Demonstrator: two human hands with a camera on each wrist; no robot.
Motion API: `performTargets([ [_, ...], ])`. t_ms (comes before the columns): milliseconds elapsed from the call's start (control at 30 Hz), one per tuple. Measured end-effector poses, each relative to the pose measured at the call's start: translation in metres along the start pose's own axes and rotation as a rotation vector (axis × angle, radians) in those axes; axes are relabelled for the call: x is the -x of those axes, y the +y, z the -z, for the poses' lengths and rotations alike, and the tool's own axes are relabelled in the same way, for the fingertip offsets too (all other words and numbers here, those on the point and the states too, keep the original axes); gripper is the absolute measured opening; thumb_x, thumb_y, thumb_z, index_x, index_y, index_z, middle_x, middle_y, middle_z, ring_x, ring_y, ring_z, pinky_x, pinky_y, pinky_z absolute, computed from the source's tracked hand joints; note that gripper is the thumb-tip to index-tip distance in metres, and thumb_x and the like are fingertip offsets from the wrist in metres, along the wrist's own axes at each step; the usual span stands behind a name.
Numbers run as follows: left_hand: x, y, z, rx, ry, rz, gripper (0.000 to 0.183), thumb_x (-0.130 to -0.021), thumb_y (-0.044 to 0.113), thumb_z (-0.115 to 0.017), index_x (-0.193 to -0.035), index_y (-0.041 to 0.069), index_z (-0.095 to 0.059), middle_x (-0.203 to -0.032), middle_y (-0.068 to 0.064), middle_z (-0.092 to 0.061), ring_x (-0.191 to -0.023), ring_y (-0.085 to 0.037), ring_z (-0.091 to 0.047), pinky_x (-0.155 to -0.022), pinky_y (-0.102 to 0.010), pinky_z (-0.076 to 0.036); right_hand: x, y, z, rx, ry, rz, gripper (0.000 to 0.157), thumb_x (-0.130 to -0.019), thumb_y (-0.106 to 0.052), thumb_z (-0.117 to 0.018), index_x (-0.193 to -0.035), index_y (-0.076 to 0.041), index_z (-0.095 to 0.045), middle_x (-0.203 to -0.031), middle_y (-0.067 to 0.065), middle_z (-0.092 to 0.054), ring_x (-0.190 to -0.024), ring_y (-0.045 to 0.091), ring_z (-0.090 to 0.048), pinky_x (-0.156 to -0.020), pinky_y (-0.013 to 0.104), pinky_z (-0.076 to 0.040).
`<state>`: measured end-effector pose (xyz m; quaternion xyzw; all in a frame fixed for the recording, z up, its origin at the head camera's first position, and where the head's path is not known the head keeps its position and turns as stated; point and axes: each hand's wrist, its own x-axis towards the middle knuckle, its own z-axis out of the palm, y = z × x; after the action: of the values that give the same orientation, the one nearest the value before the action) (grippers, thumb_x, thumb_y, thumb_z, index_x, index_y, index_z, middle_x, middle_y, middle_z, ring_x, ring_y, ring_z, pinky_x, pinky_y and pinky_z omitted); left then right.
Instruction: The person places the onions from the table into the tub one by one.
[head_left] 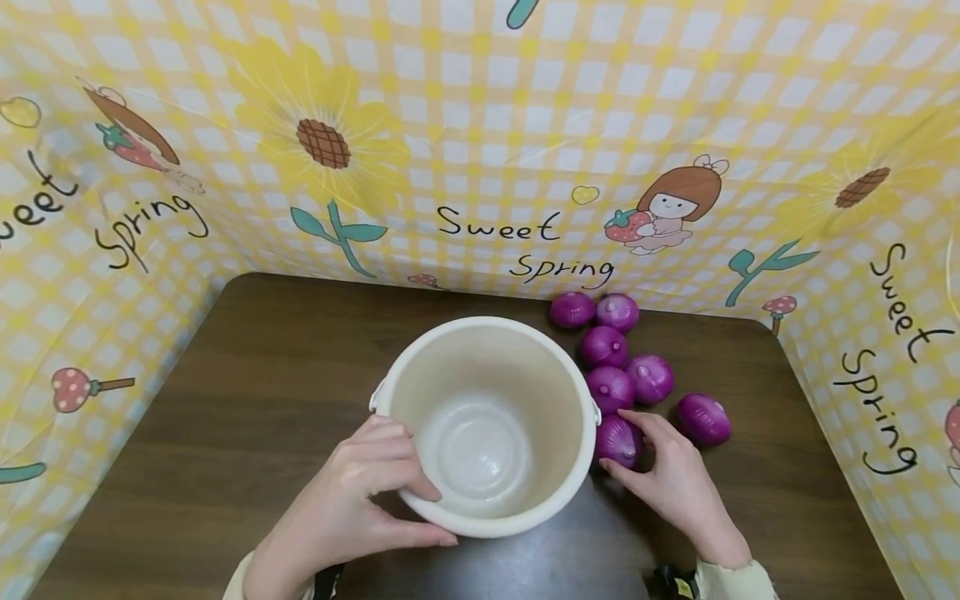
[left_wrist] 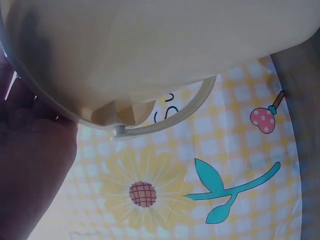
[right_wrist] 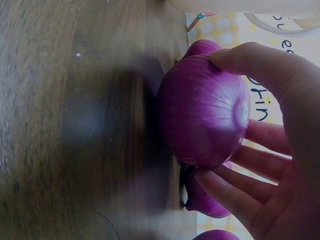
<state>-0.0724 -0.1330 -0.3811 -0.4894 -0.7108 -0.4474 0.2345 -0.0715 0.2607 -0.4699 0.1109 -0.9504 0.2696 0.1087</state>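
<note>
A cream plastic bucket (head_left: 556, 400) stands on the table, its mouth facing up and nothing inside. My left hand (head_left: 360, 492) grips its near-left rim, fingers over the edge and thumb along the outside. Just right of the bucket, my right hand (head_left: 670, 468) holds a purple onion (head_left: 618, 439) between thumb and fingertips. In the right wrist view this onion (right_wrist: 200, 112) shows smooth, shiny skin, low over the tabletop. The bucket's handle (left_wrist: 175, 117) hangs down its side in the left wrist view.
Several more purple onions (head_left: 604, 347) cluster along the bucket's right side toward the back edge. One onion (head_left: 704, 419) lies apart, farther right. The dark wooden table (head_left: 247, 400) is bordered at the back and sides by a yellow checked cloth (head_left: 480, 150).
</note>
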Motion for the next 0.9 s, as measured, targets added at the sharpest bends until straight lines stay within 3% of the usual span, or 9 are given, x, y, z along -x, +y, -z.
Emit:
performTargets([
  [333, -0.002, 0.002, 0.005, 0.040, -0.006, 0.013, 0.039, -0.061, 0.034, -0.100, -0.081, 0.019, -0.070, -0.078, 0.011, -0.059, -0.077, -0.009, -0.053, -0.081, -0.025, -0.043, 0.000, 0.000, 0.000, -0.008, 0.011, 0.012, 0.069, -0.069, -0.025, -0.096, -0.128, -0.006, -0.065, -0.119, 0.006, -0.067, -0.103, 0.022, -0.066, -0.079, 0.044, -0.063],
  [467, -0.004, 0.003, 0.006, 0.054, 0.041, 0.010, 0.043, -0.060, 0.035, -0.100, -0.087, 0.016, -0.073, -0.084, 0.007, -0.066, -0.082, -0.013, -0.061, -0.098, -0.029, -0.046, 0.000, 0.001, -0.001, -0.013, 0.014, 0.016, 0.069, -0.069, -0.025, -0.096, -0.128, -0.006, -0.065, -0.119, 0.006, -0.067, -0.100, 0.021, -0.066, -0.077, 0.044, -0.063],
  [600, -0.004, -0.001, 0.008, 0.021, 0.094, -0.008, 0.050, -0.061, 0.040, -0.099, -0.095, 0.012, -0.075, -0.099, -0.003, -0.071, -0.096, -0.024, -0.065, -0.114, -0.040, -0.040, 0.000, 0.002, -0.002, -0.011, 0.026, 0.030, 0.068, -0.069, -0.026, -0.096, -0.127, -0.006, -0.066, -0.119, 0.006, -0.067, -0.096, 0.017, -0.065, -0.074, 0.043, -0.063],
  [700, -0.003, -0.004, 0.010, -0.004, 0.110, -0.007, 0.052, -0.058, 0.043, -0.100, -0.093, 0.013, -0.075, -0.101, -0.004, -0.071, -0.100, -0.029, -0.062, -0.112, -0.039, -0.041, 0.001, 0.003, -0.003, -0.009, 0.036, 0.041, 0.068, -0.069, -0.026, -0.096, -0.126, -0.006, -0.066, -0.118, 0.006, -0.067, -0.095, 0.016, -0.064, -0.073, 0.042, -0.063],
  [900, 0.001, -0.011, 0.011, 0.002, 0.104, -0.009, 0.051, -0.055, 0.044, -0.100, -0.083, 0.015, -0.070, -0.090, 0.001, -0.069, -0.087, -0.022, -0.063, -0.110, -0.039, -0.043, 0.001, 0.003, -0.003, -0.020, 0.035, 0.036, 0.068, -0.069, -0.025, -0.096, -0.127, -0.005, -0.066, -0.119, 0.006, -0.067, -0.095, 0.016, -0.065, -0.073, 0.042, -0.063],
])
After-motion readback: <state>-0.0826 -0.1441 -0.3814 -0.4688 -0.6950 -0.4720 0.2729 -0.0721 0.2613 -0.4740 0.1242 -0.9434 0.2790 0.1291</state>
